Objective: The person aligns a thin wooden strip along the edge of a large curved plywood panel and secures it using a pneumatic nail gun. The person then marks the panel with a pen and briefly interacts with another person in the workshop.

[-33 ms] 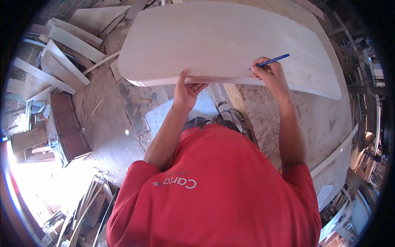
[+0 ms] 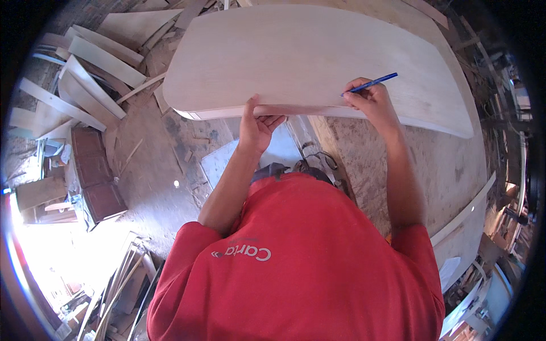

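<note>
A large pale plywood panel with rounded corners lies across a dusty workbench. My left hand grips the panel's near edge, thumb on top and fingers curled under it. Farther right, my right hand rests on the same near edge and holds a blue pen. The pen's tip touches the panel's surface. Both forearms reach up from my red shirt at the bottom of the view.
Pale wood offcuts are piled on the floor at the left. A dark brown panelled piece lies below them. A white sheet and a tool with a cable sit under the panel's near edge. Scrap strips lie lower left.
</note>
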`<state>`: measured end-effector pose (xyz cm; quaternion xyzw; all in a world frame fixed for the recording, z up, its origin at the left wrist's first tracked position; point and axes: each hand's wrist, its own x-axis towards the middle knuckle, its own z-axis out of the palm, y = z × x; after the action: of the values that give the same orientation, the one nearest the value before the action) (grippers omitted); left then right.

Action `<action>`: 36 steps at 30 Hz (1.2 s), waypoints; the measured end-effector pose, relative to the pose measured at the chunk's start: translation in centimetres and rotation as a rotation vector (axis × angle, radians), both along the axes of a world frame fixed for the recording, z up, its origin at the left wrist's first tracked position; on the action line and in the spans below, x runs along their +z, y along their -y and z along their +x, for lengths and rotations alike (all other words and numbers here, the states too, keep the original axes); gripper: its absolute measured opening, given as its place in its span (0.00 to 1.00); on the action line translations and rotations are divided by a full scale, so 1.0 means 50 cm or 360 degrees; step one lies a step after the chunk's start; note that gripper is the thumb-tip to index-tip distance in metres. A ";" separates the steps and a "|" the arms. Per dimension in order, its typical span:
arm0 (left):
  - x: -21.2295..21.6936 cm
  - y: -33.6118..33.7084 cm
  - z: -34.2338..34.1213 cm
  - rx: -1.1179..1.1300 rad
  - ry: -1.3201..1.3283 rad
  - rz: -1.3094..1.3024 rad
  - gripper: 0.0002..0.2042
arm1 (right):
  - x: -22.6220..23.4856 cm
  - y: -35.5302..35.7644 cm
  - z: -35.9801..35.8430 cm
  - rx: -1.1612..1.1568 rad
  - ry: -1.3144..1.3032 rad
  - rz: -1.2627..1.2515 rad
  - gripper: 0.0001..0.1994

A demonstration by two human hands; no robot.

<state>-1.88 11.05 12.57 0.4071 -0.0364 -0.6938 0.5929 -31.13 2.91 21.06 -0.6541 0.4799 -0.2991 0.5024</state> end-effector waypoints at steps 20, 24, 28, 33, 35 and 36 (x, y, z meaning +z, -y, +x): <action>0.106 0.055 -0.004 -0.0010 0.0071 0.0162 0.40 | 0.031 0.082 0.142 0.0366 -0.0064 -0.0131 0.08; 0.094 0.056 0.003 -0.0024 0.0054 0.0109 0.41 | 0.039 0.082 0.144 0.0409 -0.0153 -0.0041 0.07; 0.095 0.059 0.004 -0.0010 0.0058 0.0144 0.41 | 0.035 0.083 0.148 0.0389 -0.0140 -0.0129 0.07; 0.100 0.058 0.006 0.0014 0.0050 0.0182 0.40 | 0.036 0.081 0.153 0.0401 -0.0183 -0.0096 0.07; 0.100 0.069 -0.001 -0.0005 0.0050 0.0208 0.39 | 0.032 0.082 0.152 0.0378 -0.0183 -0.0221 0.07; 0.090 0.067 0.006 0.0037 0.0048 0.0201 0.39 | 0.029 0.080 0.154 0.0358 -0.0185 -0.0284 0.07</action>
<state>-1.56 7.70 17.06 0.4544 0.0033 -0.6815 0.5736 -23.44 -1.08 22.50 -0.7619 0.4035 -0.2440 0.4441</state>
